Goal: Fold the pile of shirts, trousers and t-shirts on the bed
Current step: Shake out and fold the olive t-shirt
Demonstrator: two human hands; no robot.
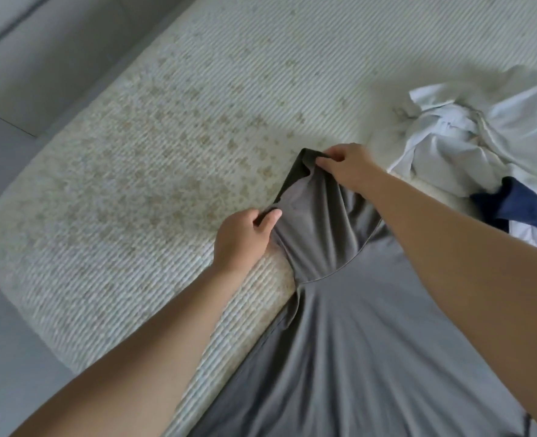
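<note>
I have the grey garment [330, 234] by its far end, my left hand [242, 238] pinching the near-left corner of that edge between thumb and curled fingers, my right hand [352, 168] pinching the far-right corner the same way, so both hands are closed on cloth and nothing else. The fabric between my hands sags in a loose scoop instead of running taut, and that is my main worry: if I lay it down like this, the slack will probably settle as wrinkles and the fold line will come out crooked. My holds are shallow, right at the hem, so I judge a sharp tug could slip a corner free and let the thin, slippery-looking cloth bunch up. Its long axis runs from my body up and away across the bed [134, 184], tilted a little to the left, with the held end pointing toward the far side of the mattress and the rest fanning wide toward me and hanging over the near edge. That overhang could drag the piece back off the bed once I let go. I cannot tell whether it is a t-shirt or trousers. The unfolded pile [469, 137] of pale and navy clothes sits just to my right, near enough that a spreading sweep might catch it.
</note>
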